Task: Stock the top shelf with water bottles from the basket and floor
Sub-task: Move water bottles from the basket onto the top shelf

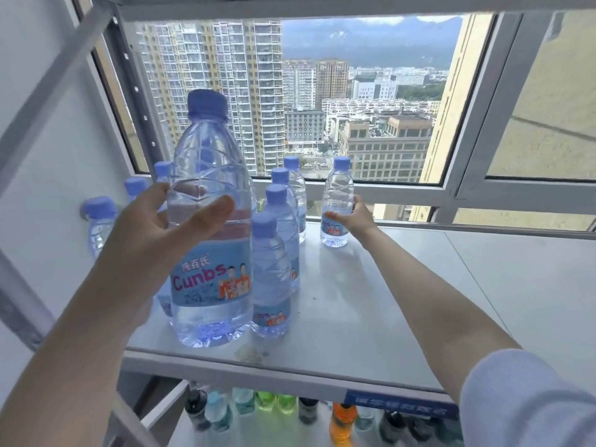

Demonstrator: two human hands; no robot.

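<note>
Clear water bottles with blue caps and blue labels stand on the white top shelf. The nearest bottle stands at the shelf's front left edge. My left hand wraps round its upper body, thumb across the front and fingers showing through behind. My right hand reaches to the back of the shelf and grips a single bottle that stands apart from the others, near the window. Several more bottles stand in rows between and to the left of the two.
A window frame runs right behind the shelf. Grey metal shelf uprights slant along the left. The lower shelf holds coloured drink bottles. The right half of the top shelf is bare white surface.
</note>
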